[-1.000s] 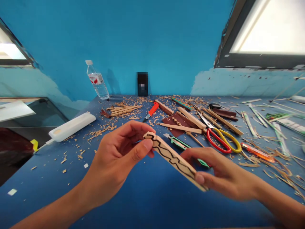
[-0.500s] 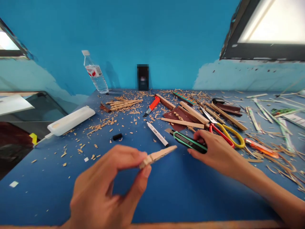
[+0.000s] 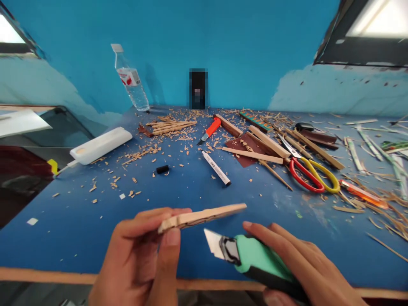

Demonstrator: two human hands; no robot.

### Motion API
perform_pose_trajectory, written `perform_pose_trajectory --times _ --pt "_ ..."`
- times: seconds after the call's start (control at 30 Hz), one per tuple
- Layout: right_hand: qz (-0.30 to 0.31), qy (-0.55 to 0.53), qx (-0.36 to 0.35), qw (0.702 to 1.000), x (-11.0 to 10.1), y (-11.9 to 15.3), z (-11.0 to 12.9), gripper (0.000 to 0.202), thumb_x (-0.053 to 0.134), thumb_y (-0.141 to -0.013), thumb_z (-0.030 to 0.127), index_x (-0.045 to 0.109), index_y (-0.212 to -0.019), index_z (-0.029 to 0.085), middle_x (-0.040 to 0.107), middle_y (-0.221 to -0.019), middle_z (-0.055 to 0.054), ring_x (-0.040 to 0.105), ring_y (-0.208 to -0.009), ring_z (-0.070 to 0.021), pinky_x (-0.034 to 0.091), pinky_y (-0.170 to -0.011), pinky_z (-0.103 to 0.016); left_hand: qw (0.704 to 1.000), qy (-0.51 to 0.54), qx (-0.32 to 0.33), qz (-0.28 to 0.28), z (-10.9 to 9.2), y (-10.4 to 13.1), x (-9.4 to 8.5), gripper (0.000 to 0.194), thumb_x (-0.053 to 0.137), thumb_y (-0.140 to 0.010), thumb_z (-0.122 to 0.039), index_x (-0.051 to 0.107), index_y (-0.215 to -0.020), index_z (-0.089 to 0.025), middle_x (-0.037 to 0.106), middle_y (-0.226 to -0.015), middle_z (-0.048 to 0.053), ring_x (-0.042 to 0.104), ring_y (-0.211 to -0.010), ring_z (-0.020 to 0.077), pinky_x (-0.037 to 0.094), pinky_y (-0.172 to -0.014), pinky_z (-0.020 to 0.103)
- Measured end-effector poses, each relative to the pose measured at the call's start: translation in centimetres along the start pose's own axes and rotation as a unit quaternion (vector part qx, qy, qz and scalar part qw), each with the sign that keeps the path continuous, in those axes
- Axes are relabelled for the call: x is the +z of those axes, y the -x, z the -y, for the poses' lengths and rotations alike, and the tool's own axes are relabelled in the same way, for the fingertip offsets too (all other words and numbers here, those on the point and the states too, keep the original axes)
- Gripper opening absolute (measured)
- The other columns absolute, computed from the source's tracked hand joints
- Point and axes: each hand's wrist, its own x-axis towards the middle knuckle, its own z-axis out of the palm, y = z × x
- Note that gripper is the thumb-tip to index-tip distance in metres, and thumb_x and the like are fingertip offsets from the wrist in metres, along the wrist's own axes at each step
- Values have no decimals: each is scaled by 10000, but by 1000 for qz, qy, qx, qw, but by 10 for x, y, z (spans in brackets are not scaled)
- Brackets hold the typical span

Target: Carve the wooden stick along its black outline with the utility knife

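Between the thumb and fingers of my left hand (image 3: 140,255) is a slim carved piece of wood (image 3: 204,216), its narrow end pointing right. Dark lines run along its lower edge. My right hand (image 3: 306,263) is wrapped round a green and black utility knife (image 3: 264,259). The knife's blade (image 3: 213,243) is out and points left, just below the wood and apart from it. Beyond the hands lie a white marker (image 3: 216,168) and its black cap (image 3: 162,169) on the blue table (image 3: 185,191).
Scissors with red and yellow handles (image 3: 314,175), an orange cutter (image 3: 363,194), wood strips (image 3: 269,141) and a red knife (image 3: 209,130) lie beyond. A water bottle (image 3: 131,80) and white lamp-like object (image 3: 101,145) stand left. Wood shavings (image 3: 143,154) are scattered about.
My right hand has brought the utility knife back and left, close under the wood, after lifting it from beside the scissors. My left hand has turned the wood more level. The view has tilted down.
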Motion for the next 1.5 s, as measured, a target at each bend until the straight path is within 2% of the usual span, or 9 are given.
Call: perform_pose_trajectory --times 0.1,0.23,0.37,0.63,0.9,1.0,1.1,1.33,1.5 --pt "-21 31 15 999 -8 -3 -10 612 550 -975 526 464 -1539 306 717 -1282 -104 740 -1032 -333 651 -717 -354 996 53 -53 42 -10 -17 10 162 716 -945 -381 633 -1063 -309 673 -1006 -53 674 -899 111 560 -800 177" --pt "6 -38 22 999 -21 -31 -22 509 486 -1035 417 393 -1528 332 696 -1299 -66 731 -1034 -247 623 -781 -289 955 138 -163 205 -29 -40 21 165 605 -1004 -420 560 -1122 -314 646 -851 -48 679 -707 120 582 -641 232" --pt "-28 -123 30 992 -16 -69 -27 328 398 -1078 408 447 -1385 304 684 -991 -26 663 -798 -173 542 -645 -255 918 162 -232 277 -44 -45 39 222 572 -991 -511 505 -1136 -356 599 -800 -64 502 -451 73 359 -363 156" --pt "-130 -18 -66 989 -3 -83 -47 295 530 -968 359 451 -1212 213 608 -858 -4 557 -646 -138 447 -598 -274 848 190 -259 422 -42 -59 62 142 550 -1000 -381 537 -1032 -243 599 -724 -26 560 -515 74 430 -484 153" --pt "-114 29 -83 990 12 -79 -56 311 527 -955 367 440 -1206 205 695 -890 -43 665 -685 -187 511 -638 -315 818 164 -314 453 -8 -55 60 224 661 -902 -408 511 -940 -247 405 -633 -91 230 -474 41 211 -388 110" --pt "-95 26 -94 991 13 -79 -51 310 520 -963 372 431 -1208 206 703 -887 -51 675 -688 -195 515 -617 -315 835 116 -259 471 -9 -54 58 343 774 -859 -398 530 -1065 -272 289 -607 -123 147 -442 24 120 -370 128" --pt "-83 33 -87 992 12 -79 -47 298 501 -979 344 409 -1226 205 712 -883 -62 672 -673 -203 512 -597 -323 834 72 -288 465 -19 -55 60 392 831 -821 -376 560 -1088 -280 253 -607 -123 145 -433 24 69 -372 159" --pt "-59 35 -88 994 10 -75 -46 336 511 -960 364 393 -1228 200 713 -854 -67 658 -631 -207 504 -552 -334 835 97 -327 432 -27 -51 64 369 885 -765 -355 627 -1020 -286 330 -567 -120 198 -426 35 132 -376 183" --pt "-60 38 -91 993 10 -72 -44 349 522 -946 337 395 -1236 188 715 -852 -68 673 -652 -209 524 -572 -330 860 147 -264 411 -20 -48 68 300 872 -789 -343 621 -931 -262 370 -573 -114 262 -451 33 257 -434 159"
